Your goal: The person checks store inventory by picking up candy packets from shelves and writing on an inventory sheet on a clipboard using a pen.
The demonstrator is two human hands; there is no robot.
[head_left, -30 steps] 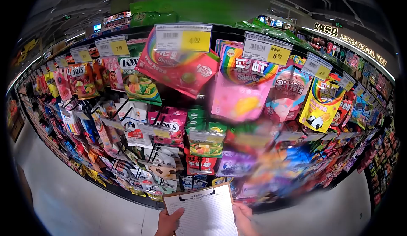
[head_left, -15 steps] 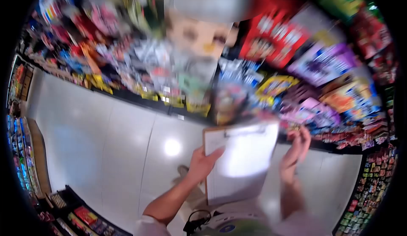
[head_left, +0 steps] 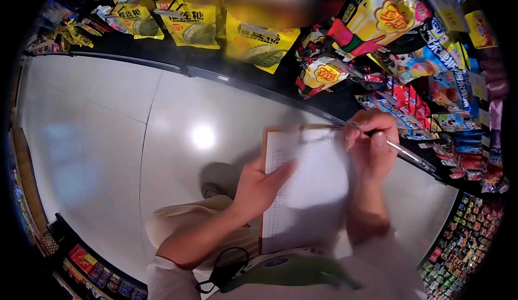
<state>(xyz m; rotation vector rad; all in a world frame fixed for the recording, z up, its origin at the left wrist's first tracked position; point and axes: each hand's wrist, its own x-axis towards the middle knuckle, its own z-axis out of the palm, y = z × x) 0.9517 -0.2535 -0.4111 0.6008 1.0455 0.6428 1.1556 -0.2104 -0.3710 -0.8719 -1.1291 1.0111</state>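
My left hand point(head_left: 263, 186) grips the left edge of a clipboard point(head_left: 264, 213), its thumb lying over the paper. White sheets with a printed column along the left side point(head_left: 310, 192) lie on the board, under a metal clip at the top that looks blurred. At the board's upper right, my right hand point(head_left: 375, 141) is closed around a clear pen point(head_left: 410, 155), whose barrel points down to the right. The right forearm rises beside the right edge of the paper.
Yellow candy bags point(head_left: 194, 25) hang on the shelf above, with Chupa Chups bags point(head_left: 326, 74) to their right. A dark shelf edge point(head_left: 243, 87) crosses diagonally behind the clipboard. Pale floor tiles point(head_left: 108, 133) and a shoe point(head_left: 211, 191) show at left. Another shelf point(head_left: 97, 262) stands at lower left.
The view has swung down from the upper racks to the lower shelf and floor. My right hand, earlier on the clipboard's right edge, is now over its top right corner with a pen.
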